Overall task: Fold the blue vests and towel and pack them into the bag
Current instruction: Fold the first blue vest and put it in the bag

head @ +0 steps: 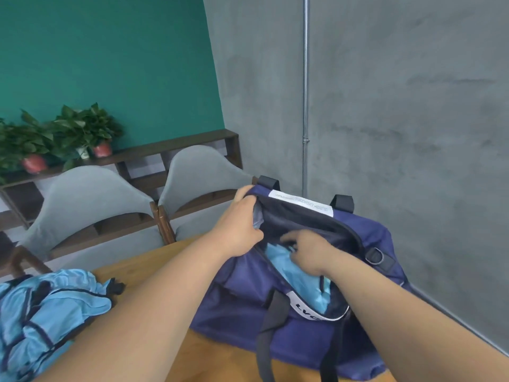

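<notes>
On bag (234, 307), band (303, 308) — "LV" legible, far label (301, 202) blurred

Matt navy cloth bag (239, 307), slightly shiny light-blue fabric vests (41, 312), smooth wooden table (220, 357), rough grey wall (399, 106).

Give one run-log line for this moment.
left hand: grips bag | right hand: on blue cloth inside | vest pile: on table

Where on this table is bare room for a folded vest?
Bare wood shows at the far table corner, between the vest pile and the bag, and in a strip before the bag. The bag's mouth is crowded: left hand and right hand are there.
</notes>
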`<state>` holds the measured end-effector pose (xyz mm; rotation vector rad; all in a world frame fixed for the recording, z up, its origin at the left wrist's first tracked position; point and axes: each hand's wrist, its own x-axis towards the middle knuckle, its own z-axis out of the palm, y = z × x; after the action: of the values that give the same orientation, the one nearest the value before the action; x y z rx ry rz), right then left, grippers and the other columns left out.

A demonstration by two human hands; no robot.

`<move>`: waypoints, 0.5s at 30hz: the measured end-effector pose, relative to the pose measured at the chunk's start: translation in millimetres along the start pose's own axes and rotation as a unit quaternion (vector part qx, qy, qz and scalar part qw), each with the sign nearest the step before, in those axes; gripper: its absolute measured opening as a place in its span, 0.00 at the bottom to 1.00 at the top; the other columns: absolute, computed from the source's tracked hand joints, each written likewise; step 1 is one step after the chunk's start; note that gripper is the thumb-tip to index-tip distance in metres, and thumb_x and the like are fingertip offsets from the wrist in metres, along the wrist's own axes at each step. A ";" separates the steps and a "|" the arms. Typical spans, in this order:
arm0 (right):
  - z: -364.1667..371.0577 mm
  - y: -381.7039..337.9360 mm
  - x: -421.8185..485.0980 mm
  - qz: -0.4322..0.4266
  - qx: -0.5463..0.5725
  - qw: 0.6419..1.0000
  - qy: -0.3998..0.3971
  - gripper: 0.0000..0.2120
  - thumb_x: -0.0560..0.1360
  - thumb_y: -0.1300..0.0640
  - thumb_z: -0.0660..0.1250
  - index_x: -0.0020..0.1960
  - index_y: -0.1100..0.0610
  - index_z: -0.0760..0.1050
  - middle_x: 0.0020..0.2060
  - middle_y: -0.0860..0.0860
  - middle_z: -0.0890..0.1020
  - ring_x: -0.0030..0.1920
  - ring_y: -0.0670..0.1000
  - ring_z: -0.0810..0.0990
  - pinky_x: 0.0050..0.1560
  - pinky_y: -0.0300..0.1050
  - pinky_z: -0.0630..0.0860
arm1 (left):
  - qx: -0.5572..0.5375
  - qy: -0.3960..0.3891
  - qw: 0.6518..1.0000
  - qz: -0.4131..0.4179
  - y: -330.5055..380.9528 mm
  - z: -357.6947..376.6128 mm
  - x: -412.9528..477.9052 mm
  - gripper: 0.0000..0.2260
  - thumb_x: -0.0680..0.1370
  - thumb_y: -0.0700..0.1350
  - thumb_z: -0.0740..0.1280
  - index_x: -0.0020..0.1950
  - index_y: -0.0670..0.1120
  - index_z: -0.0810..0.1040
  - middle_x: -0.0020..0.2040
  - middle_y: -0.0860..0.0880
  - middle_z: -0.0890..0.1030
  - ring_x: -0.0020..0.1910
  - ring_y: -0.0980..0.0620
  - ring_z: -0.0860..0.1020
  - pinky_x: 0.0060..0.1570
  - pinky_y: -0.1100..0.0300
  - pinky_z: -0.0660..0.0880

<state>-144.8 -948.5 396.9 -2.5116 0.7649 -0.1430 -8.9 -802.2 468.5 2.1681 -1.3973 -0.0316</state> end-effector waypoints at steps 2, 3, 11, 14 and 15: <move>-6.3 -6.5 10.2 0.050 0.083 0.990 0.100 0.21 0.80 0.63 0.64 0.73 0.55 0.76 0.67 0.54 0.80 0.67 0.56 0.79 0.66 0.41 0.71 | -0.006 -0.014 1.000 0.011 5.3 -2.5 4.1 0.23 0.72 0.35 0.72 0.66 0.43 0.73 0.80 0.55 0.57 0.68 0.54 0.73 0.67 0.57 0.72; -5.5 -7.1 15.9 0.080 0.098 0.983 0.137 0.20 0.81 0.63 0.63 0.72 0.58 0.75 0.67 0.56 0.80 0.67 0.58 0.78 0.65 0.43 0.72 | -0.009 -0.017 1.000 0.023 7.1 -4.1 5.8 0.24 0.73 0.35 0.71 0.67 0.43 0.72 0.80 0.55 0.56 0.71 0.53 0.72 0.69 0.58 0.70; 7.5 9.4 28.8 0.180 0.048 0.970 0.154 0.18 0.82 0.62 0.61 0.71 0.62 0.73 0.69 0.61 0.77 0.71 0.61 0.75 0.67 0.47 0.71 | 0.345 0.054 0.903 0.250 -0.3 22.9 -40.5 0.15 0.79 0.40 0.64 0.66 0.46 0.76 0.69 0.42 0.70 0.68 0.38 0.68 0.69 0.47 0.66; -14.5 9.4 26.7 0.133 0.050 0.980 0.137 0.22 0.84 0.61 0.57 0.77 0.57 0.68 0.79 0.58 0.67 0.78 0.59 0.66 0.75 0.51 0.65 | 0.398 -0.058 0.846 0.351 -16.2 42.5 -55.8 0.11 0.81 0.43 0.60 0.58 0.46 0.81 0.63 0.45 0.76 0.63 0.41 0.72 0.68 0.48 0.66; -18.3 9.7 25.7 0.131 0.033 0.981 0.138 0.22 0.84 0.61 0.57 0.77 0.57 0.68 0.79 0.57 0.67 0.78 0.59 0.65 0.75 0.52 0.66 | 0.415 -0.098 0.839 0.338 -16.6 46.6 -60.8 0.13 0.81 0.46 0.59 0.58 0.46 0.81 0.61 0.46 0.78 0.62 0.41 0.72 0.69 0.48 0.64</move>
<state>-132.5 -977.5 406.8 -2.3299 1.1727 -0.4228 -37.2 -765.9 405.0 2.1421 -2.5823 0.7687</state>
